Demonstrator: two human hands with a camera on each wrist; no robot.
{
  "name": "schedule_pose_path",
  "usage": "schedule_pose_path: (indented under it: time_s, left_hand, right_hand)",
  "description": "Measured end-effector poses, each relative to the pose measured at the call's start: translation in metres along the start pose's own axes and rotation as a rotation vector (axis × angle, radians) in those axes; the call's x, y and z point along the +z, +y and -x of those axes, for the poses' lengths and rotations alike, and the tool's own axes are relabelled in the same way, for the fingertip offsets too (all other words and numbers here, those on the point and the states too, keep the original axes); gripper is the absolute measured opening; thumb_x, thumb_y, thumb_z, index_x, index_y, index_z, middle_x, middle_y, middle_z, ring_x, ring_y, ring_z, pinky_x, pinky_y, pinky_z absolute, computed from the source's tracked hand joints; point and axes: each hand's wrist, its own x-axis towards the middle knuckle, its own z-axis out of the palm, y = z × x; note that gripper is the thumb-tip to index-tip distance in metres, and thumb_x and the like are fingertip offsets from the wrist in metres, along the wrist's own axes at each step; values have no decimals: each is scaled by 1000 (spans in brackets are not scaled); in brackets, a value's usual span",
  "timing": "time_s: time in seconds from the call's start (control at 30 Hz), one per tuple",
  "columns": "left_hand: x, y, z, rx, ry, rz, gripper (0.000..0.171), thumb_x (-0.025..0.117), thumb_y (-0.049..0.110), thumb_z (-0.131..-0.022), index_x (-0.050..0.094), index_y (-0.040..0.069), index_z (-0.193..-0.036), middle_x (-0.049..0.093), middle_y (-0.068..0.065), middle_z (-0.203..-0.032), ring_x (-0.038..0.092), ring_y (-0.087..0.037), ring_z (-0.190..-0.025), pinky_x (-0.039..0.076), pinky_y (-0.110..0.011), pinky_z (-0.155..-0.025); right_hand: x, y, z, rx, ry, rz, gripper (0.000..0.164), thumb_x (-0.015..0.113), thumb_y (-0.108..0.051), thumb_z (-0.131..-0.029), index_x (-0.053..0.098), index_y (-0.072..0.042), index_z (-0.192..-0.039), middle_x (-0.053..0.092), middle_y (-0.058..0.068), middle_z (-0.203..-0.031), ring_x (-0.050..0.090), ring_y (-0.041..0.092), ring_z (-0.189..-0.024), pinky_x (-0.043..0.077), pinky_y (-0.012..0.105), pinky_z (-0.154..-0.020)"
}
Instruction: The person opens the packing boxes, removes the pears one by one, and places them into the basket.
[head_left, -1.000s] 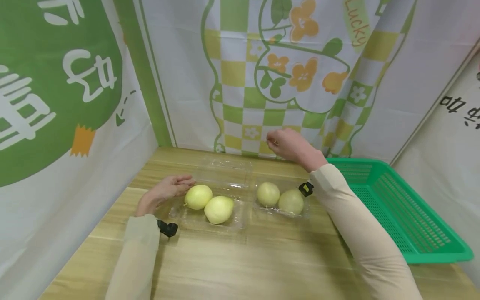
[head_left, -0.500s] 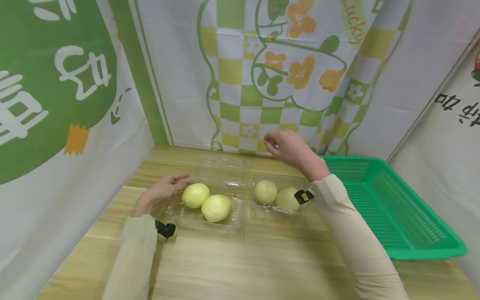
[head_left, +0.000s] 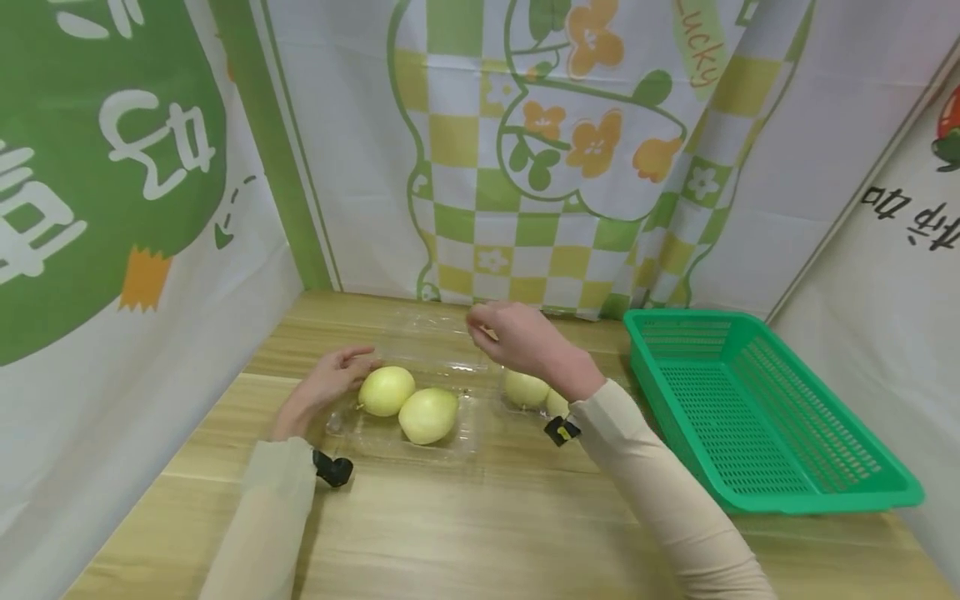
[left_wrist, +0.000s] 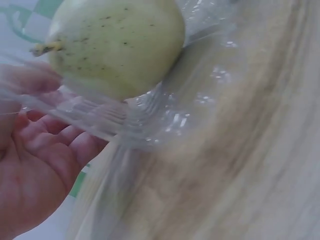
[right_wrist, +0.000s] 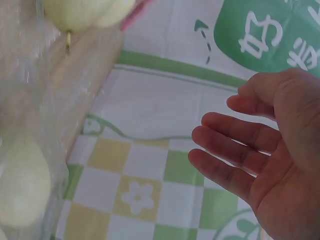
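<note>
My left hand (head_left: pixel 334 375) rests at the left side of a clear plastic clamshell box (head_left: pixel 468 433), whose lid (head_left: pixel 427 333) lies folded back behind it. Two pale yellow pears sit in the box: one pear (head_left: pixel 386 391) by the left fingers, another pear (head_left: pixel 428 415) to its right. In the left wrist view the box's clear wall (left_wrist: pixel 100 117) overlaps the fingers (left_wrist: pixel 50 135). My right hand (head_left: pixel 517 337) hovers near the lid's right side, holding nothing; the right wrist view shows its fingers (right_wrist: pixel 230 145) loosely bent and apart.
A second clear box, partly hidden behind the right wrist, holds pears, one pear (head_left: pixel 525 389) showing best. A green plastic basket (head_left: pixel 825 500) stands at the right of the wooden table (head_left: pixel 450 542). Printed cloth (head_left: pixel 360 167) hangs behind and at both sides.
My right hand has moved left and down from above the second box toward the folded-back lid. My left hand stays beside the open box. The head view has shifted slightly.
</note>
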Motion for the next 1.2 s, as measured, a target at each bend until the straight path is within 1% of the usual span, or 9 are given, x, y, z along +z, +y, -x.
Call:
schedule_pose_path:
  time_s: [0.17, 0.3, 0.43, 0.57, 0.63, 0.77, 0.93, 1.07, 1.2]
  left_hand:
    - [5, -2, -3, 0, 18, 7, 57, 40, 21, -107, 19, -2, -154, 41, -28, -149, 44, -42, -136, 42, -46, -112]
    - [9, -2, -2, -11, 31, 24, 58, 39, 24, -107, 17, 2, -155, 42, -24, -150, 45, -41, -136, 45, -42, -110]
    - [12, -2, -1, -31, 34, 56, 61, 38, 27, -107, 11, 5, -157, 42, -20, -152, 42, -38, -139, 39, -46, -115]
    - [12, -1, 1, -38, 45, 28, 67, 37, 30, -107, 1, 4, -157, 41, -20, -152, 40, -39, -140, 33, -52, -118]
    - [12, -1, 1, -43, 51, 6, 68, 37, 31, -107, -1, 4, -157, 42, -19, -152, 39, -39, -141, 32, -53, -118]
    - [12, -1, -1, -57, 64, -7, 67, 37, 33, -107, 3, 3, -157, 39, -20, -154, 37, -38, -142, 33, -51, -118]
    - [13, -1, -2, -74, 100, -48, 62, 40, 35, -106, 23, 0, -154, 28, -21, -159, 29, -37, -147, 33, -50, -119]
    - [13, -2, 0, -83, 109, -69, 54, 39, 34, -106, 36, 2, -150, 32, -18, -158, 30, -35, -146, 35, -50, -118]
    - [12, -2, 1, -79, 99, -31, 51, 39, 31, -107, 39, 3, -149, 36, -18, -156, 34, -35, -144, 36, -51, -117]
  right_hand:
    - [17, -13, -13, -36, -51, -41, 17, 53, -16, -99, 66, -8, -107, 73, 5, -103, 69, 17, -88, 58, 32, -81]
    - [32, -18, -28, -19, -130, -60, 25, 54, -22, -99, 63, -9, -119, 71, 8, -117, 69, 20, -98, 57, 32, -89]
    - [47, -24, -41, 3, -219, -19, 35, 55, -31, -99, 58, -12, -128, 67, 5, -127, 67, 20, -108, 54, 32, -96]
    - [60, -32, -48, 21, -331, 15, 42, 53, -37, -100, 53, -15, -136, 62, 3, -135, 63, 20, -118, 53, 34, -99]
    - [65, -38, -52, 23, -382, 16, 45, 52, -38, -100, 51, -14, -138, 62, 5, -136, 63, 21, -118, 54, 35, -99]
    - [77, -47, -60, 15, -453, 5, 49, 53, -39, -100, 48, -14, -142, 60, 5, -139, 59, 21, -124, 51, 36, -105]
    - [90, -58, -63, 47, -527, 11, 59, 56, -42, -97, 38, -26, -151, 53, 4, -146, 51, 22, -134, 46, 41, -110]
    - [97, -67, -63, 61, -557, 57, 68, 59, -44, -96, 29, -30, -154, 49, 9, -149, 49, 25, -136, 46, 43, -110]
    - [103, -72, -63, 67, -556, 61, 72, 61, -42, -95, 25, -31, -155, 42, 11, -154, 41, 27, -142, 40, 45, -115]
